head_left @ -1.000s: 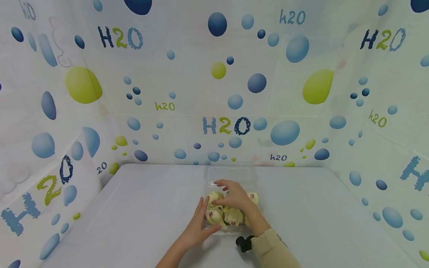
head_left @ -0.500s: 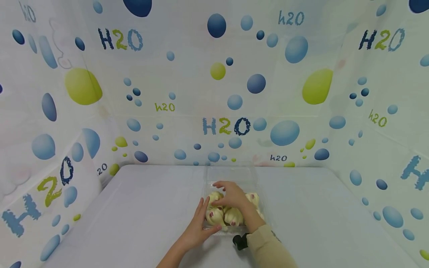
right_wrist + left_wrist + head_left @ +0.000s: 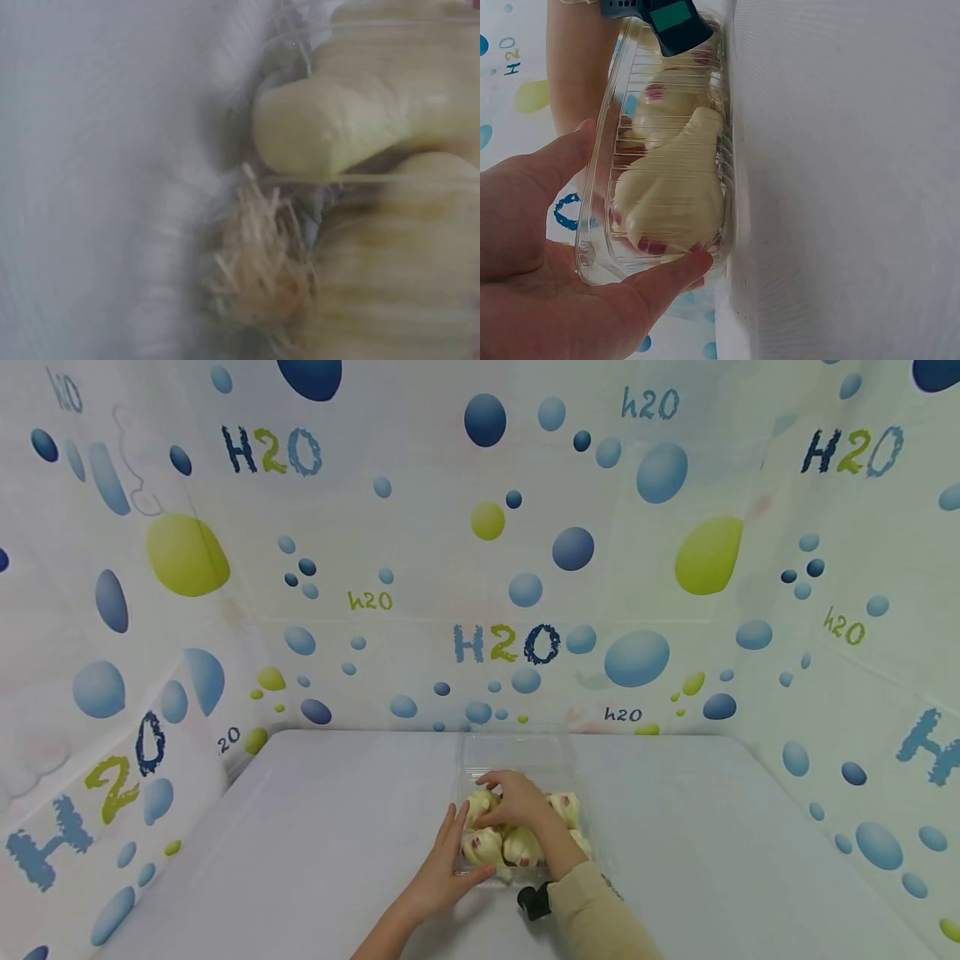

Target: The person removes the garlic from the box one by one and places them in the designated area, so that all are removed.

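Several pale garlic bulbs [image 3: 482,843] with purple marks lie in a clear plastic container [image 3: 516,750], its lid folded back. My left hand [image 3: 438,877] rests against the container's front left corner, fingers straight along the side and thumb on the front wall. The left wrist view shows a bulb [image 3: 671,187] through the ribbed wall, beside that hand's thumb [image 3: 671,274]. My right hand [image 3: 521,802] reaches into the container, with thumb and forefinger curled around a garlic bulb at the back left. In the blurred right wrist view are a cut stem [image 3: 292,127] and dry roots [image 3: 259,262].
The container stands on a white-covered table [image 3: 337,827]. Behind it hangs a white curtain [image 3: 420,527] with blue and green spots. A black wrist camera [image 3: 532,902] sits under the right wrist, close to the container's front edge.
My right hand has moved slightly down and toward me, and its forefinger has come lower over the back left bulb. My left hand has stayed at the container's corner.
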A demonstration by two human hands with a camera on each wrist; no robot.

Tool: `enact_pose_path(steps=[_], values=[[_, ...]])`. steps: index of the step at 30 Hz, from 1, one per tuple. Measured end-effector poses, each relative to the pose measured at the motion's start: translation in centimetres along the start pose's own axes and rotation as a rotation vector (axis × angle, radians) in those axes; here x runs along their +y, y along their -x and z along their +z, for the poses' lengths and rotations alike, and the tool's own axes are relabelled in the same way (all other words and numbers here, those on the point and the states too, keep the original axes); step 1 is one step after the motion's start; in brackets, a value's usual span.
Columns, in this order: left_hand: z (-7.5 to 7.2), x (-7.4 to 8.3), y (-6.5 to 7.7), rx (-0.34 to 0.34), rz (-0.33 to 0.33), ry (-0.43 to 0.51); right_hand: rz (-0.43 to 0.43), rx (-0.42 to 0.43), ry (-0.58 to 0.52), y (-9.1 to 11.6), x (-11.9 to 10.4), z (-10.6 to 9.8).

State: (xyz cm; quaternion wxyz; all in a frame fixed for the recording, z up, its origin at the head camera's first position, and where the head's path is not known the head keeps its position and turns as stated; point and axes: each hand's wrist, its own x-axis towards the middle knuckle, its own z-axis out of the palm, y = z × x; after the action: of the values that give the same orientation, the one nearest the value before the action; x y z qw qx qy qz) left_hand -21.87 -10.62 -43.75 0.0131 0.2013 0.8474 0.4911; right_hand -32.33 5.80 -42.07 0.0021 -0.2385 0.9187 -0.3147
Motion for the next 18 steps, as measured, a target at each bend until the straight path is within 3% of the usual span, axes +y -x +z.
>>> enact_pose_path(steps=[18], values=[[0.08, -0.03, -0.11, -0.001, -0.001, -0.009, 0.004, 0.027, -0.042, 0.13, 0.15, 0.12]])
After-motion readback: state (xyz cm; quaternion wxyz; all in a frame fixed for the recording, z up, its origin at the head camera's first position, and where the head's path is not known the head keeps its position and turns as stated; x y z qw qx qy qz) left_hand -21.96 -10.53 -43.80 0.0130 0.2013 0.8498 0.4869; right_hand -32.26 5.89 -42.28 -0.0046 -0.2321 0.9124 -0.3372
